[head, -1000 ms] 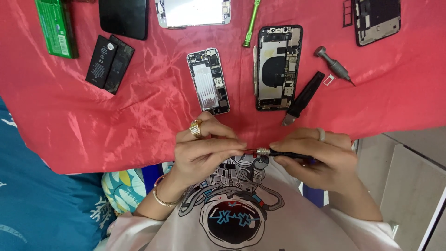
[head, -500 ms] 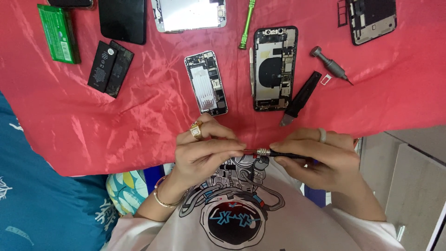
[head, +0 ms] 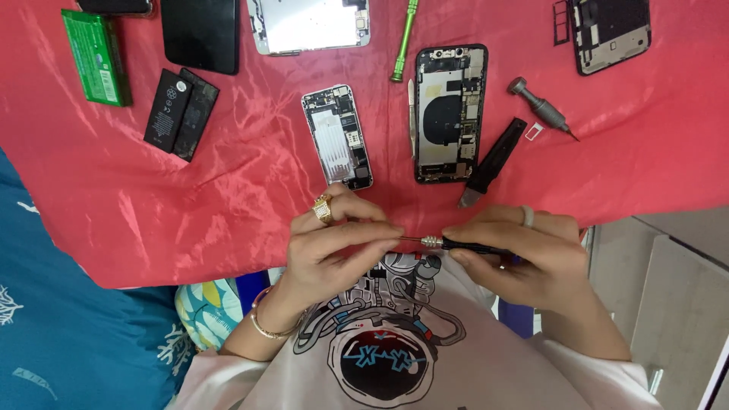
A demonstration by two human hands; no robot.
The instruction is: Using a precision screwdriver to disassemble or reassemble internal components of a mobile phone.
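In the head view, the right hand grips the dark handle of a small precision screwdriver held level just above the person's white printed shirt, at the near edge of the red cloth. The left hand, wearing a gold ring, pinches the screwdriver's metal tip between thumb and fingertips. Just beyond the hands lie a small opened phone and a larger opened phone, with a black pry tool beside the latter. Farther off lie a green screwdriver, a grey screwdriver, two black batteries and a green box.
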